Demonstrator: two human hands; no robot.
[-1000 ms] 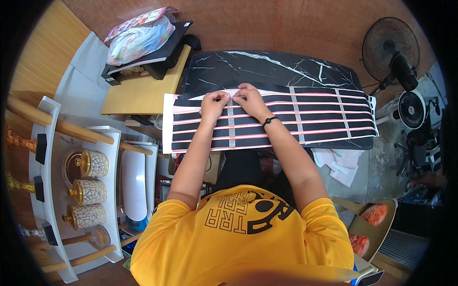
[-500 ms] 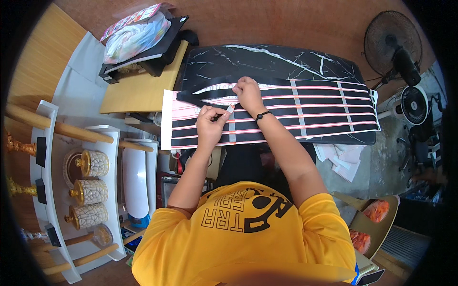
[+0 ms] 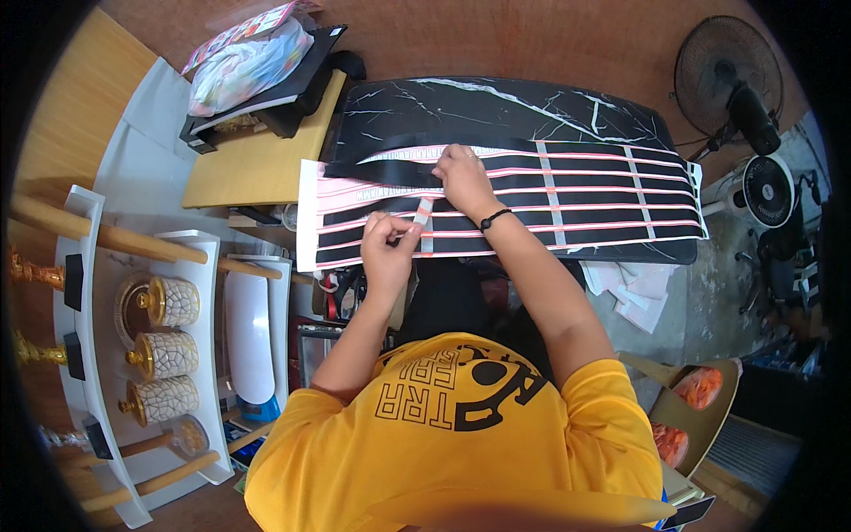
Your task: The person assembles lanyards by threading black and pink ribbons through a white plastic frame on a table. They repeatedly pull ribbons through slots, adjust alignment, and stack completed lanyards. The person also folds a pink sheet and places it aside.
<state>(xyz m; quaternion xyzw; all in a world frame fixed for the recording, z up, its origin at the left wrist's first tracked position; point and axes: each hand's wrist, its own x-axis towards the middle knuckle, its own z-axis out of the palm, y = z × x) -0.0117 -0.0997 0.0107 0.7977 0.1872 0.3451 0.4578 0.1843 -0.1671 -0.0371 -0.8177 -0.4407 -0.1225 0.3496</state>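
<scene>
A long white sheet (image 3: 308, 222) with pink-and-white printed bands lies across the black marble-patterned table. Black ribbons (image 3: 372, 172) run lengthwise over it, their left ends loose and overlapping near the far left corner. Short pale grey tape strips (image 3: 551, 197) cross the ribbons at intervals. My left hand (image 3: 390, 246), closed in a pinch, is at the near end of the leftmost tape strip (image 3: 425, 211). Farther off and to the right, my right hand (image 3: 465, 182) has its fingers closed on a black ribbon; its fingertips are partly hidden.
The marble-patterned tabletop (image 3: 496, 111) shows beyond the sheet. A yellow wooden table (image 3: 257, 170) adjoins at the left, with a plastic bag (image 3: 253, 75) on a black device. Two fans (image 3: 731, 75) stand at the right. A white shelf (image 3: 199, 355) with lidded jars is at the left.
My left hand has moved slightly toward me, and the tape strip beside it now lies straighter. The loose black ribbon that slanted near my left fingers now lies farther away, up to my right hand.
</scene>
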